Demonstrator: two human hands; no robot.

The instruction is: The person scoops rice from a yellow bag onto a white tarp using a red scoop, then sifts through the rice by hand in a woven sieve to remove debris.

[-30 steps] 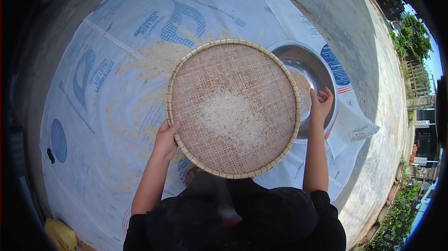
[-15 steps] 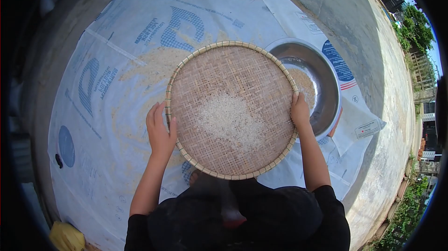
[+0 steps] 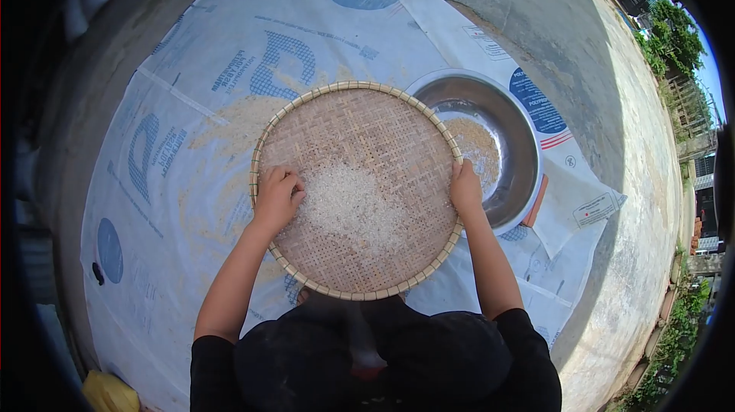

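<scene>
A round woven bamboo winnowing basket (image 3: 360, 132) with a bound rim is held in front of my body. A patch of whitish rice grains (image 3: 348, 201) lies spread over its middle and lower part. My right hand (image 3: 465, 188) grips the rim on the right side, fingers partly hidden beneath. My left hand (image 3: 279, 196) is inside the left rim, at the edge of the grains. Its fingers are curled and its thumb is close to the fingertips; whether grains are between them is too small to see.
A steel basin (image 3: 521, 159) holding brownish grain (image 3: 471, 144) stands behind the basket on the right, with a reddish-brown block (image 3: 534, 201) beside it. A printed white-blue sheet (image 3: 168, 236) with scattered husks covers the ground. A yellow bag (image 3: 109, 391) lies at lower left.
My left hand has moved from outside the left rim to over the basket beside the grains, its fingers now curled. My right hand keeps its grip. The view has shifted slightly.
</scene>
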